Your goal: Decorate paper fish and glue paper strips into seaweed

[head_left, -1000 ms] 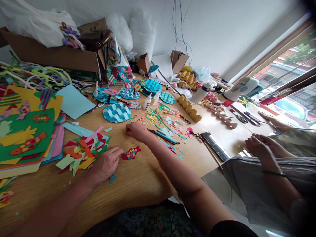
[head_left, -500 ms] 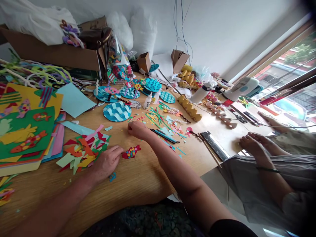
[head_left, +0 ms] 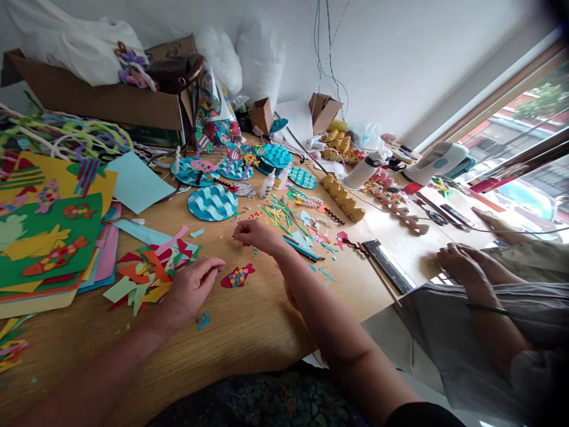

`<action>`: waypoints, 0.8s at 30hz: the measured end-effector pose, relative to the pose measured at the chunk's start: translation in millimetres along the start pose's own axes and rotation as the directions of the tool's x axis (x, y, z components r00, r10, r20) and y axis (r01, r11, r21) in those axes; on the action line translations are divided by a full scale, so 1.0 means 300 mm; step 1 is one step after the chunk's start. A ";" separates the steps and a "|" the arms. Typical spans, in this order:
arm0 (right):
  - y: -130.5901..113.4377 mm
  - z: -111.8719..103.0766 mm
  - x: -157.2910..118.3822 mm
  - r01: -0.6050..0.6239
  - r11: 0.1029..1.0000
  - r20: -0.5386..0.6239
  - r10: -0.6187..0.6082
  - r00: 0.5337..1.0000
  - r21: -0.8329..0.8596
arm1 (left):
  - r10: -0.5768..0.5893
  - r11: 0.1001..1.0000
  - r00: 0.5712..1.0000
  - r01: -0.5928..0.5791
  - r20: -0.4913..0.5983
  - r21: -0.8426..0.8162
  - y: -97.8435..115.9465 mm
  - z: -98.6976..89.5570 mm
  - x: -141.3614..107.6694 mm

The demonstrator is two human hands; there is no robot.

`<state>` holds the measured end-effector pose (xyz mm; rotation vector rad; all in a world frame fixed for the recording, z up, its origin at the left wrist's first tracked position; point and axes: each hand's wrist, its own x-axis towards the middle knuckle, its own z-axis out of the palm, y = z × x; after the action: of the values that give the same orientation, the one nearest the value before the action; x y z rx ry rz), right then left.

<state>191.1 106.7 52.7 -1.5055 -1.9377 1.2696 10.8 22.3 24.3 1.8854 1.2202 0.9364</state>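
Note:
A red paper fish (head_left: 237, 276) with several coloured dots on its body lies flat on the table between my hands. My left hand (head_left: 195, 287) hovers just left of the fish, its fingers stretched out and holding nothing that I can see. Beyond the fish, my right hand (head_left: 256, 235) is closed with fingertips pointing down; what it holds, if anything, is hidden. Tiny coloured paper bits (head_left: 246, 214) are scattered around the right hand. A blue paper scrap (head_left: 203, 321) rests below my left hand.
Paper scraps (head_left: 153, 270) lie left of my hands, beside stacked coloured sheets (head_left: 57, 237). Farther back are a blue wavy disc (head_left: 212, 203) and glue bottles (head_left: 267, 184). Pens (head_left: 303, 249) lie right of my right hand. Another person's hands (head_left: 462, 261) rest at the right table edge.
My left hand has come off the fish and lifted slightly, its fingers straighter. My right hand stays beyond the fish, turned a little. The whole view has shifted slightly.

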 end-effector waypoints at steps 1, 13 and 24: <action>-0.001 0.002 -0.017 -0.009 0.990 0.016 0.007 1.000 0.140 | -0.075 0.994 0.997 0.073 -0.018 -0.080 0.005 -0.005 0.007; -0.005 0.049 -0.115 0.059 0.880 -0.034 -0.048 0.998 0.471 | -0.275 0.847 0.954 0.300 0.122 -0.439 0.071 0.016 0.121; 0.024 0.027 -0.088 0.118 0.965 -0.169 -0.079 0.982 0.235 | -0.368 0.724 0.917 0.386 0.153 -0.572 0.065 0.065 0.206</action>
<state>198.6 79.5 48.6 -1.3272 -1.6659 1.2524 54.1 70.6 43.2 1.0922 1.0700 0.9183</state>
